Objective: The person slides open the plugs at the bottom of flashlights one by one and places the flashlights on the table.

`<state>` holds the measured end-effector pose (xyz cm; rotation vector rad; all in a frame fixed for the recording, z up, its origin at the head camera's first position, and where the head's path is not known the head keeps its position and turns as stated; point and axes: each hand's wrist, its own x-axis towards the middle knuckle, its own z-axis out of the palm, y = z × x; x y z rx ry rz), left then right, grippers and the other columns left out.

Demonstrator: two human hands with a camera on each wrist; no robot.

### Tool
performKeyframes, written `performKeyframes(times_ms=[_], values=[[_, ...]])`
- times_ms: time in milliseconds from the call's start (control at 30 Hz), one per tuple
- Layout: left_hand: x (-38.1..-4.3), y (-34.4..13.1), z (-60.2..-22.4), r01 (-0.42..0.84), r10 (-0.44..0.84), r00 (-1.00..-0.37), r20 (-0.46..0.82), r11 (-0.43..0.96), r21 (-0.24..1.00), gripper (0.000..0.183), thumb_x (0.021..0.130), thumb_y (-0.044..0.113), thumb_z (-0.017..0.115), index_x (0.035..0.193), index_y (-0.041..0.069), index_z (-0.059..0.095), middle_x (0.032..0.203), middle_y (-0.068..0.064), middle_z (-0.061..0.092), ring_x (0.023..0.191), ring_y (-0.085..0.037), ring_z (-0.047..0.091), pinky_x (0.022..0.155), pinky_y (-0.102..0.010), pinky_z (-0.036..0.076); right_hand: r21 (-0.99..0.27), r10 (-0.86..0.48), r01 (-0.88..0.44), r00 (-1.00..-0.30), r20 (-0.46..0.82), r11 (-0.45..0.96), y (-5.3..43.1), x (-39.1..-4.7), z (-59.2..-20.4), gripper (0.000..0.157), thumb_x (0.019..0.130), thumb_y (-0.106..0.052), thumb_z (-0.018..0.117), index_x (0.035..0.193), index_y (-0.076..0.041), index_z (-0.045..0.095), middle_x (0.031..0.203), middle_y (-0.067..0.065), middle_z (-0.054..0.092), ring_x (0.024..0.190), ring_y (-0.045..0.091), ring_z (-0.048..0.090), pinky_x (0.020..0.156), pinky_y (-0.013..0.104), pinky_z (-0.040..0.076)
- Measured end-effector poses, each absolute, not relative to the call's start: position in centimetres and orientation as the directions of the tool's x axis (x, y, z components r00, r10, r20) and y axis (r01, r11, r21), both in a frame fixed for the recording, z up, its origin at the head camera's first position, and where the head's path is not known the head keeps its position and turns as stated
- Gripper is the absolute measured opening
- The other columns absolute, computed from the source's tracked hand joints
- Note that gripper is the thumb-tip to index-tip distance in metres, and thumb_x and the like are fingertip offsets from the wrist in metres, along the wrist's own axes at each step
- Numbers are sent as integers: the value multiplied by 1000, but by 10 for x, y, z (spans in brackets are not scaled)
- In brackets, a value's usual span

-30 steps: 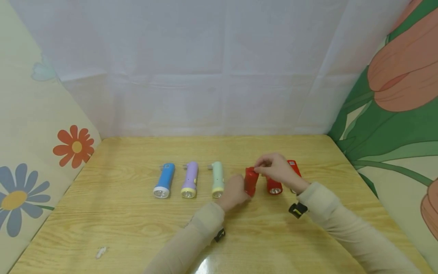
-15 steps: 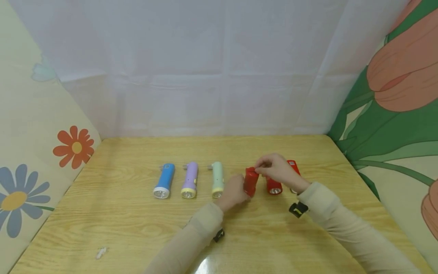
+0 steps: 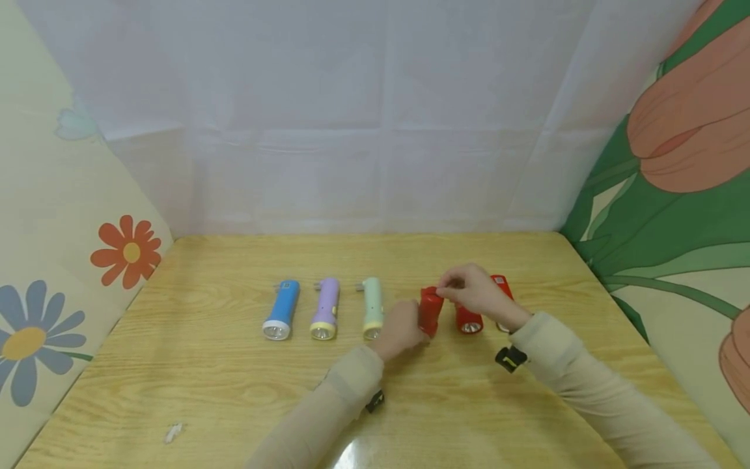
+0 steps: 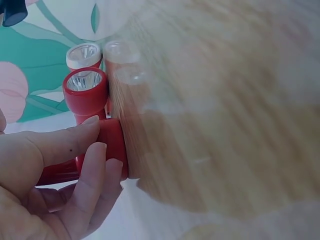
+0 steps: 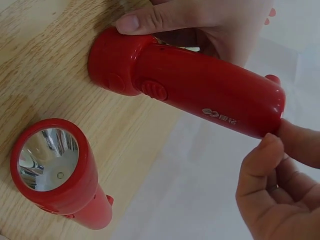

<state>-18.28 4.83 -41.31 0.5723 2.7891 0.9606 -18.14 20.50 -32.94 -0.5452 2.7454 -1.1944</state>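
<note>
A red flashlight (image 3: 430,311) is held head down, tail up, at the middle right of the table. My left hand (image 3: 401,329) grips it around the head from the left, with the thumb along its rim in the right wrist view. At the tail end, the thumb and forefinger of my right hand (image 5: 285,185) pinch the edge, the other fingers curled. The flashlight's side switch and a small white logo show in the right wrist view; its lens is hidden against the wood. Just right of it lies a second red flashlight (image 5: 55,165), lens toward me.
Left of the hands, a blue flashlight (image 3: 282,306), a purple one (image 3: 325,306) and a pale green one (image 3: 372,303) lie in a row. A red, white-rimmed flashlight (image 3: 502,285) lies partly behind the right hand. A white scrap (image 3: 173,432) is at the front left.
Almost nothing differs: both hands keep their places on the red flashlight, which shifts only very slightly. The other flashlights stay where they were.
</note>
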Motion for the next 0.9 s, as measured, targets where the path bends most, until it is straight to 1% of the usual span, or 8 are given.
performKeyframes(times_ms=[100, 167, 333, 600, 900], values=[[-183, 49, -412, 310, 401, -916, -12, 728, 612, 37, 58, 10, 82, 85, 4, 58, 70, 0, 55, 62, -12, 51, 61, -23, 46, -704, -364, -297, -930, 59, 645, 204, -181, -329, 8, 86, -7, 61, 79, -3, 63, 72, 4, 60, 60, 13, 52, 54, 28, 46], [-182, 48, -411, 314, 405, -914, -14, 729, 609, 38, 57, 11, 83, 85, 5, 58, 71, 0, 56, 62, -12, 51, 62, -24, 46, -690, -350, -283, -936, 45, 666, 204, -182, -329, 8, 86, -6, 60, 79, -3, 63, 73, 5, 61, 62, 13, 52, 56, 29, 46], [-182, 48, -408, 311, 405, -914, -21, 734, 604, 40, 56, 12, 84, 85, 5, 58, 71, -1, 56, 63, -13, 52, 62, -24, 46, -660, -332, -271, -943, 36, 700, 200, -182, -328, 8, 85, -4, 60, 78, -1, 63, 72, 7, 61, 60, 14, 51, 56, 29, 45], [-183, 49, -409, 312, 401, -916, -24, 747, 587, 41, 56, 13, 85, 86, 5, 59, 72, -1, 57, 63, -13, 52, 62, -24, 46, -648, -299, -239, -954, 19, 723, 197, -181, -327, 9, 85, -5, 61, 77, -2, 63, 72, 6, 60, 62, 14, 51, 57, 29, 44], [-183, 49, -408, 323, 407, -913, -21, 753, 573, 39, 56, 14, 85, 84, 5, 59, 70, 0, 56, 62, -12, 51, 61, -24, 46, -626, -295, -274, -953, 72, 730, 193, -180, -328, 10, 83, -4, 62, 74, -2, 64, 68, 5, 60, 61, 13, 49, 57, 27, 42]])
